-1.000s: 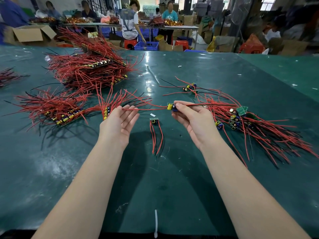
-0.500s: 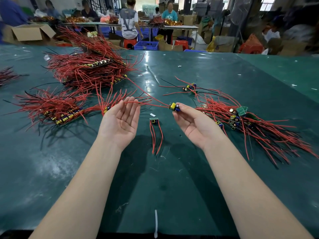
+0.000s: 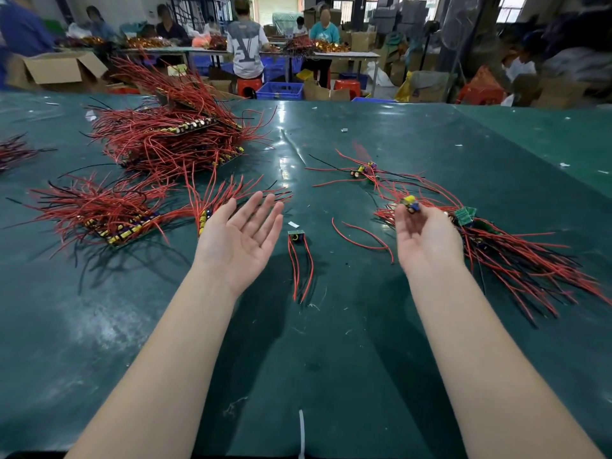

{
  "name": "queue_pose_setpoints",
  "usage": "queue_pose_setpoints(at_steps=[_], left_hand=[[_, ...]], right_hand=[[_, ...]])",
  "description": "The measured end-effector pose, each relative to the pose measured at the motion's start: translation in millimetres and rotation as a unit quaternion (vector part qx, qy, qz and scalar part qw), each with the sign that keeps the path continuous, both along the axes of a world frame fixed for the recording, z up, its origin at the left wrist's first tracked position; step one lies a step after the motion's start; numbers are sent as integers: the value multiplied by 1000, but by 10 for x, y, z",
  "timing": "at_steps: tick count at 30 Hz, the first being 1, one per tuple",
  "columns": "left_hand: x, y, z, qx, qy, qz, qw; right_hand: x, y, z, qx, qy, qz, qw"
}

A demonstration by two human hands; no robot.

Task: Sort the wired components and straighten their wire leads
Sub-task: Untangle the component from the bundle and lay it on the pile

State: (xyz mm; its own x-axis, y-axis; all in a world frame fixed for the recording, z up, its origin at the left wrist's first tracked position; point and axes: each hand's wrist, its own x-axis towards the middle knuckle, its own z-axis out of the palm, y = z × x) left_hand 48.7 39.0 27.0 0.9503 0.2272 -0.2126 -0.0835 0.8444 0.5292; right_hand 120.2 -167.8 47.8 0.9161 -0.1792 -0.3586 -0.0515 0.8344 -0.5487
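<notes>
Head view: left hand (image 3: 239, 240) held palm up above the green table (image 3: 331, 359), fingers straight and spread, holding nothing. Right hand (image 3: 427, 240) also palm up, fingertips pinching a small wired component (image 3: 410, 203) with yellow and blue parts, raised over the table's middle; its red leads (image 3: 364, 235) trailed down and leftward onto the surface. Between the two hands, flat on the table, lay a single component (image 3: 295, 234) with red leads pointing toward the near edge. Toward the right edge sprawled a loose unsorted pile (image 3: 516, 256) of red-wired parts. Toward the left edge sat sorted rows (image 3: 119, 217), and farther back, toward the far left corner, a large stacked heap (image 3: 172, 137). Beyond the far edge: other workers seated at a bench (image 3: 331, 54).
</notes>
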Motion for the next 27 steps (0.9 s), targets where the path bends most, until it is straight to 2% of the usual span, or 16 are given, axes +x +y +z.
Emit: queue_pose_setpoints(at_steps=[1,2,4,5,7,8,9,10,12,13,15,17,18,19,23,27], left_hand=[[3,1,1,4,-1,0,1000],[3,-2,4,9,0,1,1000],[6,-16,8,30,6,5,1000],[13,-32,5,55,14,10,998],[41,-77,-10,170,42,35,984],[52,-100,-33,277,60,54,957],[59,-118,-73,416,77,74,903],[67,-135,-125,555,88,87,823],[62,-170,-216,734,101,78,667],[55,-183,-243,775,111,62,620],[56,-192,-288,815,135,34,563],[56,-196,-302,852,157,32,498],[53,-197,-298,862,161,39,478],[53,-198,-292,865,163,45,472],[47,-224,-278,864,152,46,478],[31,-221,-262,867,158,45,470]], right_hand=[[-8,-49,6,8,-2,-27,1000],[-34,-96,12,-32,-12,-44,998],[-59,-186,4,-183,-4,-30,983],[-43,-216,-38,-186,12,-44,981],[25,-187,-40,-245,34,-58,967],[50,-187,-33,-301,39,-63,951],[63,-170,7,-331,57,-69,939],[56,-178,-13,-365,67,-61,926],[73,-226,-103,-405,43,-35,913],[54,-201,-95,-373,37,-11,927],[-20,-214,-57,-266,6,-21,964],[-46,-211,23,-82,24,-47,995],[-12,-211,44,16,51,-40,998],[20,-236,72,64,73,-38,995],[28,-275,108,70,79,-17,994],[-22,-322,118,102,72,-1,992]])
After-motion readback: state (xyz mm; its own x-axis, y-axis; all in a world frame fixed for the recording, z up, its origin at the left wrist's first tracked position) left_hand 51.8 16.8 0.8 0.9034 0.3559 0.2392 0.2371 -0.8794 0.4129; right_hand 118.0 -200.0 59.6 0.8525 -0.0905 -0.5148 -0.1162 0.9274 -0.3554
